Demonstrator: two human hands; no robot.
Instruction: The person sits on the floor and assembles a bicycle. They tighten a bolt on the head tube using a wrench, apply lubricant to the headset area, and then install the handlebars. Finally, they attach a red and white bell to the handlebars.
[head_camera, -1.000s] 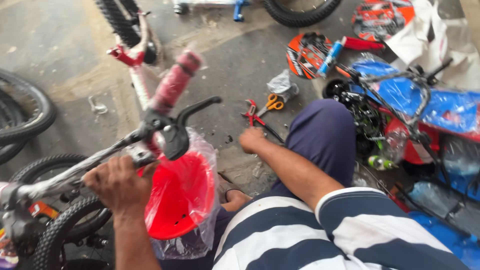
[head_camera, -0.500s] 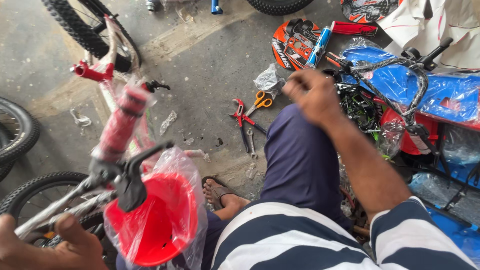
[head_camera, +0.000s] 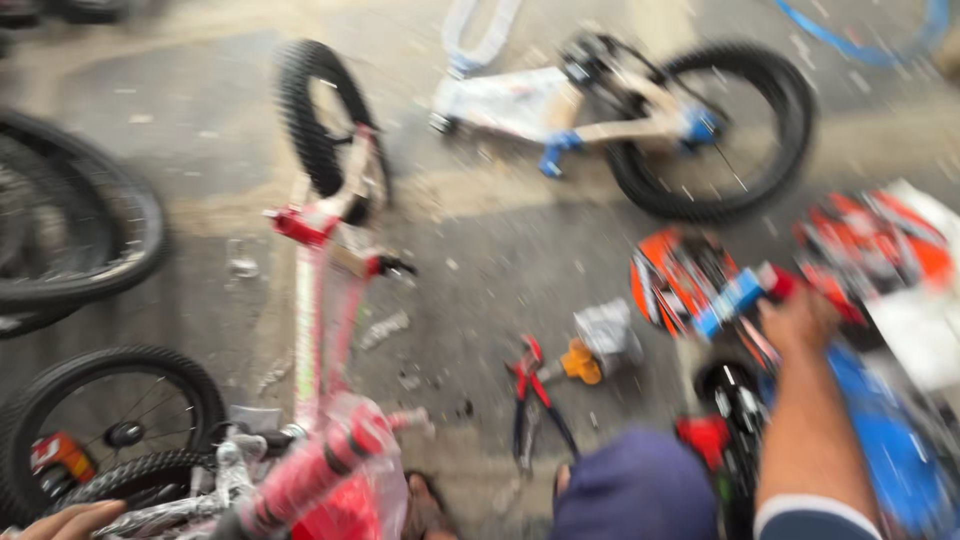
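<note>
- The left hand shows only as a few fingers at the bottom left corner, touching the silvery metal end of a small bicycle's handlebar; whether those fingers are closed around the bar cannot be told.
- Just right of it, a red handlebar grip wrapped in clear plastic tilts up toward the middle of the view.
- A small black wheel stands behind the bar at lower left, and larger black tyres fill the left edge.
- The red-and-white bicycle frame runs up from the grip to a knobby front wheel, all resting on the grey concrete floor.
- Farther back, a white-and-blue bicycle lies on its side.
- On the floor at centre lie red-handled pliers and, just beside them, orange-handled scissors.
- The person's knee, in dark blue cloth, sits at the bottom centre.
- The right hand is stretched out to the right, closed on a blue-and-red bar-shaped part near an orange plate; blur hides the exact grip.
- A blue bicycle lies beneath that arm.
</note>
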